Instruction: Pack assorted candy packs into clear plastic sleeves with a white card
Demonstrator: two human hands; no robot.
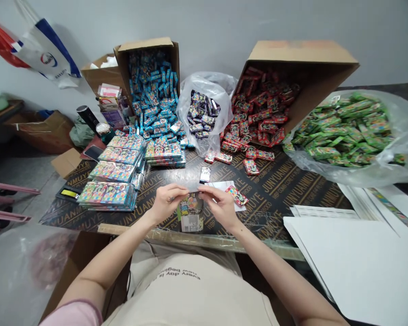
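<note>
My left hand (pixel 166 202) and my right hand (pixel 221 206) pinch the top edge of a clear printed plastic bag (pixel 191 213) that hangs between them over the table's near edge. Both hands are closed on it. A purple packet (pixel 205 174) lies just beyond the bag. A red packet (pixel 237 195) rests on a white card (pixel 224 186) by my right hand. Stacks of filled colourful packs (pixel 114 174) stand to my left.
A tipped box of blue packets (pixel 153 97), a clear bag of purple packets (pixel 202 113), a tipped box of red packets (pixel 261 111) and a bag of green packets (pixel 347 127) line the back. White sheets (pixel 357 253) lie right. An open carton (pixel 85 258) sits below left.
</note>
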